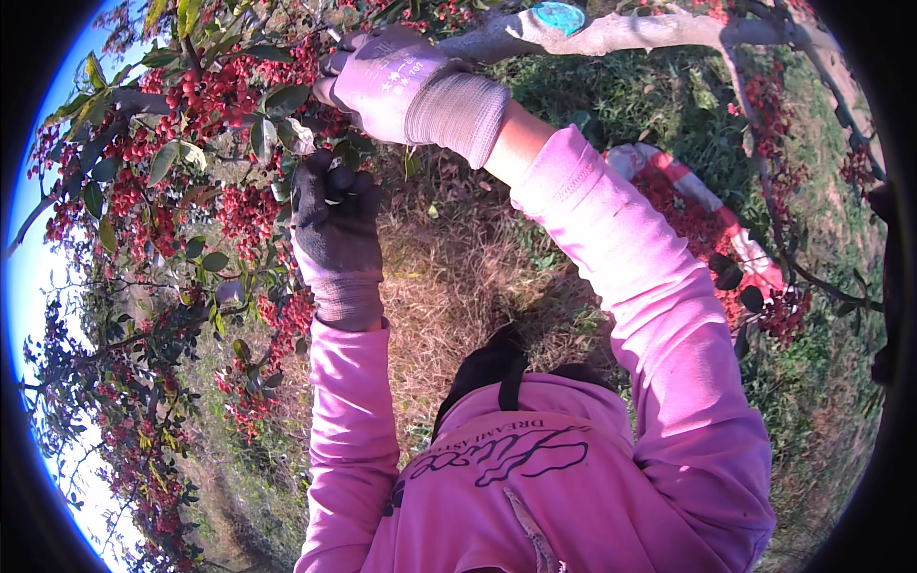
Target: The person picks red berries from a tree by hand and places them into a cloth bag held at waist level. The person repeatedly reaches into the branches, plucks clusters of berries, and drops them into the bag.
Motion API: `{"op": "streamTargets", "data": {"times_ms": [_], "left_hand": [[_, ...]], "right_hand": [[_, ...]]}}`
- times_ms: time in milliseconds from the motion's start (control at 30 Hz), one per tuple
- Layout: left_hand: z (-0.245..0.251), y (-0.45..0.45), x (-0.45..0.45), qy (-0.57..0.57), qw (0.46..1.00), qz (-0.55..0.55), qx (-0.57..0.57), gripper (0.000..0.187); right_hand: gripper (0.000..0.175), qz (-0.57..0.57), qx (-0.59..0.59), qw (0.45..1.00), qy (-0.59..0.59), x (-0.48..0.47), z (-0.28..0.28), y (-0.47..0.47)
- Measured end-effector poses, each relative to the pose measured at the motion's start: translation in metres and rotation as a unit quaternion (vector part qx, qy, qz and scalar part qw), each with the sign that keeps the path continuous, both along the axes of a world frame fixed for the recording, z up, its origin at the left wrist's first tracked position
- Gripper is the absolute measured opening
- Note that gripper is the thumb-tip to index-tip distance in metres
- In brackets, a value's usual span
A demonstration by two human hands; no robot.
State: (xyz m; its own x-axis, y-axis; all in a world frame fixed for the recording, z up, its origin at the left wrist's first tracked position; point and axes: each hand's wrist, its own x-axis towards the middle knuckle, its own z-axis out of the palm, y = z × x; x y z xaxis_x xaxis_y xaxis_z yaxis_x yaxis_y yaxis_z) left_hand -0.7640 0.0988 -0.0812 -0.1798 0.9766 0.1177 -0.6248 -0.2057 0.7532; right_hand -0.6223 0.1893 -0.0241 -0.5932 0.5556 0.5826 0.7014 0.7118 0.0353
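Observation:
My right hand point(401, 89), in a pale purple knit glove with printing on its back, reaches into a shrub or small tree with clusters of small red berries point(215, 93), which look like Sichuan pepper. Its fingertips are partly hidden among leaves and berries, so its grip is unclear. Just below it, my left hand point(337, 225) is turned palm up under the foliage, in a glove with a dark coated palm. The left fingers curl inward; whether anything lies in them cannot be made out. More red clusters point(247, 218) hang beside the left glove.
A thick pale branch point(645, 34) with a blue-green patch point(559, 17) crosses the top. On the right, a red-and-white bag or cloth point(731, 222) holds many red berries, partly behind a thin branch point(770, 200). Dry grass point(458, 286) covers the ground below.

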Motion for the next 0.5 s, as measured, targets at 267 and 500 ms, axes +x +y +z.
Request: {"op": "streamTargets", "data": {"times_ms": [267, 500], "left_hand": [[-0.009, 0.002, 0.002, -0.017, 1.0, -0.003, -0.011, 0.024], [-0.01, -0.001, 0.007, -0.022, 0.999, -0.023, -0.017, 0.026]], "right_hand": [[0.017, 0.01, -0.072, 0.996, -0.057, -0.008, 0.015, 0.013], [0.017, -0.011, -0.053, 0.982, -0.183, -0.021, 0.029, 0.018]]}}
